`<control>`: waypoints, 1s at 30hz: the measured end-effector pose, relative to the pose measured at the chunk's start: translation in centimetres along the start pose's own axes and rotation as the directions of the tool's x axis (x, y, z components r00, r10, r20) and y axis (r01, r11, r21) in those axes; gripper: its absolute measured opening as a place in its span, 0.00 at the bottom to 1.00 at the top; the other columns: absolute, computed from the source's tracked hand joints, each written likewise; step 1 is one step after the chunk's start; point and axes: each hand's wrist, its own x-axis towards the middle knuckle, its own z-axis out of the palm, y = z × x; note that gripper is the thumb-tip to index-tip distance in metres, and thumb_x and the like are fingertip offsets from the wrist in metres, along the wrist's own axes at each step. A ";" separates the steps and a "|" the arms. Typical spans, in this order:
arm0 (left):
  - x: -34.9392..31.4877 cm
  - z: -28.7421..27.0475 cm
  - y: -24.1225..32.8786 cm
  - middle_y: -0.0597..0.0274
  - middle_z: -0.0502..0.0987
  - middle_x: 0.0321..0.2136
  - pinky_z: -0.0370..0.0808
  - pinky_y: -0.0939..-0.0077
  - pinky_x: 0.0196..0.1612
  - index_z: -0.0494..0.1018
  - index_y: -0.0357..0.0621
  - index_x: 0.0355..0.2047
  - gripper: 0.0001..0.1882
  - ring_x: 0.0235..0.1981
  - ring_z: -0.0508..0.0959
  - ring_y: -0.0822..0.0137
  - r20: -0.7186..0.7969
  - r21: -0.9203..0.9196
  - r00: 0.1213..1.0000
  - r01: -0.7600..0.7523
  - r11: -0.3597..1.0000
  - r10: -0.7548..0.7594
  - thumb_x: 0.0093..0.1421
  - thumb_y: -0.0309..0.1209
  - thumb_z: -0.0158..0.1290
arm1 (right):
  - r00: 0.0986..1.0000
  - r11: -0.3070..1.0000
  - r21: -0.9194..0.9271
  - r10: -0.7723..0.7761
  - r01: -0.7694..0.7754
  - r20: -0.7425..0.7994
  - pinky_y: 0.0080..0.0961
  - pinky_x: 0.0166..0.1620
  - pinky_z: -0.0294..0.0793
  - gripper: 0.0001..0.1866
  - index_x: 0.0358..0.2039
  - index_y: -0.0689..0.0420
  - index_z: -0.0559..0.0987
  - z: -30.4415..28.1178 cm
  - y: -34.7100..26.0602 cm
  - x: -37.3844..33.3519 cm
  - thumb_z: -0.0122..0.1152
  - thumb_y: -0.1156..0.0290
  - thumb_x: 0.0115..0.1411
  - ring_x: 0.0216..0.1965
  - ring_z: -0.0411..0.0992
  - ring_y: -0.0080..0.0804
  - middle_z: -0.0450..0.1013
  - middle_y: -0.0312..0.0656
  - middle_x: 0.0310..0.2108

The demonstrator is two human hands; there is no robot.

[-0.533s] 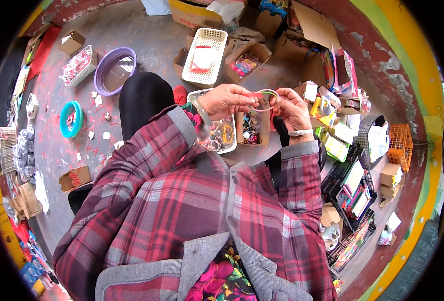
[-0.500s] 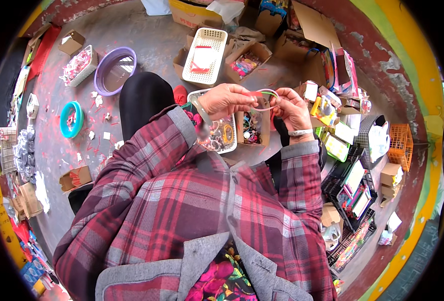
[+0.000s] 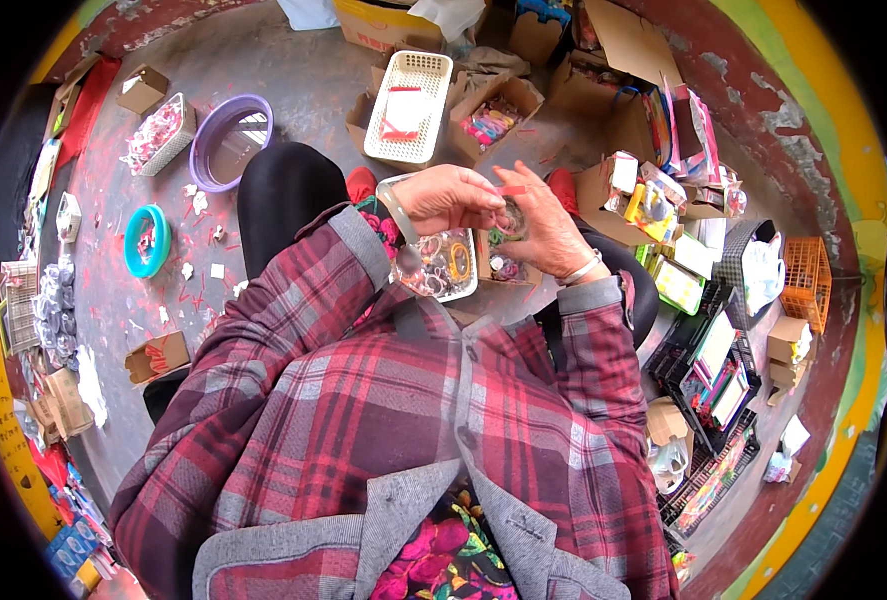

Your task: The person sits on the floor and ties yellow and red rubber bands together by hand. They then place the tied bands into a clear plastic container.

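Observation:
My left hand (image 3: 445, 200) is raised over the knees, its fingertips pinched on a small bundle of thin loops (image 3: 509, 218) that look like hair ties. A short red strip (image 3: 512, 190) shows at the bundle's top. My right hand (image 3: 555, 232) faces it from the right, fingers stretched and thumb apart beside the bundle; whether they touch it is hard to see. Below the hands stands a white basket (image 3: 471, 288) holding several coloured loops, partly covered by the left hand. A cardboard box with more loops (image 3: 506, 268) is mostly hidden behind the right hand.
Ahead lies a cream basket (image 3: 371, 140) with red strips and a white card, beside an open carton (image 3: 531, 92) of pink bundles. Purple (image 3: 200, 160) and teal (image 3: 130, 243) basins are at left. Black crates (image 3: 668, 365) and an orange crate (image 3: 806, 285) stand at right.
The pink and green loops, held stretched between both hands, are now a compact bundle at the left fingertips. My right hand has moved left and its fingers have straightened.

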 end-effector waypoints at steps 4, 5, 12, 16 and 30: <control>0.3 -0.4 0.0 0.58 0.75 0.30 0.72 0.79 0.42 0.70 0.37 0.30 0.04 0.34 0.76 0.68 0.007 -0.016 0.999 0.048 0.999 -0.048 0.54 0.24 0.52 | 0.966 0.920 0.292 0.245 -0.260 0.088 0.26 0.48 0.64 0.28 0.46 0.58 0.68 0.0 -0.9 0.0 0.65 0.73 0.41 0.47 0.66 0.32 0.68 0.40 0.45; 0.3 -0.6 0.0 0.58 0.75 0.30 0.72 0.78 0.42 0.70 0.37 0.30 0.04 0.34 0.76 0.68 0.006 -0.018 0.999 0.053 0.998 -0.053 0.54 0.24 0.52 | 0.937 0.836 0.424 0.312 -0.349 0.157 0.24 0.46 0.66 0.26 0.45 0.60 0.70 0.0 -0.9 -0.2 0.65 0.74 0.43 0.43 0.67 0.28 0.70 0.38 0.42; 0.0 -0.5 -0.1 0.60 0.75 0.30 0.73 0.77 0.43 0.71 0.37 0.29 0.05 0.34 0.76 0.68 -0.018 -0.012 0.993 0.113 0.993 -0.113 0.53 0.25 0.53 | 0.906 0.606 0.674 0.268 -0.423 0.328 0.18 0.44 0.66 0.25 0.48 0.64 0.69 -0.2 -0.2 -0.7 0.63 0.76 0.48 0.40 0.66 0.19 0.70 0.35 0.39; -0.1 -0.6 0.1 0.59 0.75 0.30 0.73 0.76 0.44 0.71 0.37 0.29 0.05 0.34 0.76 0.68 -0.005 0.029 0.987 0.160 0.987 -0.160 0.52 0.25 0.54 | 0.905 0.462 0.778 0.229 -0.426 0.360 0.18 0.47 0.64 0.24 0.49 0.66 0.68 -0.6 -0.3 -0.8 0.61 0.74 0.50 0.43 0.65 0.20 0.70 0.35 0.42; -0.2 0.3 0.2 0.57 0.75 0.32 0.73 0.80 0.45 0.70 0.34 0.31 0.07 0.37 0.76 0.68 -0.066 0.046 0.991 0.117 0.992 -0.114 0.52 0.24 0.54 | 0.761 0.250 0.806 0.556 -0.537 0.335 0.10 0.19 0.63 0.13 0.39 0.62 0.76 0.5 0.6 -0.7 0.59 0.71 0.53 0.17 0.68 0.16 0.73 0.35 0.20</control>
